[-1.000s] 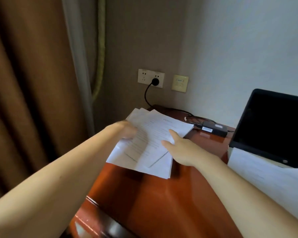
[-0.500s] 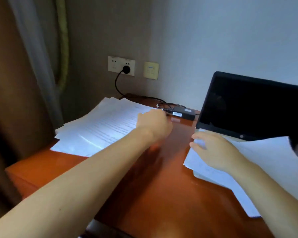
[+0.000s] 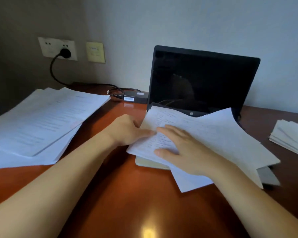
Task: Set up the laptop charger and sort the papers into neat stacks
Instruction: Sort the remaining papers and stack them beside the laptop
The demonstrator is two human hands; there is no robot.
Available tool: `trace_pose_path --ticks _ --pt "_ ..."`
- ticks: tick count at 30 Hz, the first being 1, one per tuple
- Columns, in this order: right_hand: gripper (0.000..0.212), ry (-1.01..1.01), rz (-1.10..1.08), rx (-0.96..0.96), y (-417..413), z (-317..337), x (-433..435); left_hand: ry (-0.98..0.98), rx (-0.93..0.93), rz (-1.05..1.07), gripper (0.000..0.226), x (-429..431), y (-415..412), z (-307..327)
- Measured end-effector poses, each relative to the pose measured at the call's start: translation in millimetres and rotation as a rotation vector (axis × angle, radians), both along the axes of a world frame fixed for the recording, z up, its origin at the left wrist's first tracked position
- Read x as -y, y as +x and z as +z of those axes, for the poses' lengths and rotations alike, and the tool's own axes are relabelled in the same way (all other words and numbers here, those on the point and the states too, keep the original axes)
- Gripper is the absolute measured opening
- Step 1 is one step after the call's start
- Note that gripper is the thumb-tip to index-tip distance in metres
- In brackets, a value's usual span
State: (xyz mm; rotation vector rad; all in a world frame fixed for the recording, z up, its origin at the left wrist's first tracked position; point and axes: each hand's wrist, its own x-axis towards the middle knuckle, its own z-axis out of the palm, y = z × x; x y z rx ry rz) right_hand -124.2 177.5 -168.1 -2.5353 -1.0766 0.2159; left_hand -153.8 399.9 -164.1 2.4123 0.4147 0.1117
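Loose printed papers [image 3: 213, 134] lie spread over the keyboard of an open black laptop [image 3: 203, 79] with a dark screen. My left hand [image 3: 127, 129] holds the left edge of these sheets, thumb on top and fingers tucked under the lifted edge. Flat on the same sheets rests my right hand [image 3: 184, 150], fingers straight. Behind the laptop's left side lies the black charger brick [image 3: 136, 98]; its cable runs to a plug [image 3: 65, 53] seated in the wall socket. A second, fanned pile of papers [image 3: 41, 121] covers the desk's left part.
A smaller paper stack [image 3: 291, 136] sits at the right edge of the red-brown desk [image 3: 127, 194]. A pale notebook corner [image 3: 148, 164] shows under the middle papers. A yellow wall plate [image 3: 95, 52] is beside the socket. The wall stands close behind.
The view has swung right. My left hand left the left pile and reached the papers on the laptop. My right hand slid further onto those sheets.
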Motion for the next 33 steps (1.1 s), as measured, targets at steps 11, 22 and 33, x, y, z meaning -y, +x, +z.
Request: trace_pose_path --ticks 11,22,33 --pt "0.084 -0.007 0.033 0.111 -16.6 7.4 -4.1 0.062 -0.022 -0.121 0.053 -12.8 -7.3 13.5" --pt "0.058 0.055 -0.001 0.353 -26.0 10.0 -11.3 -0.669 0.091 -0.119 0.034 -3.7 -14.8 25.8" --pt "0.034 0.019 -0.153 0.350 -28.6 24.4 -0.5 -0.046 -0.132 -0.097 0.034 -12.1 -13.9 14.5"
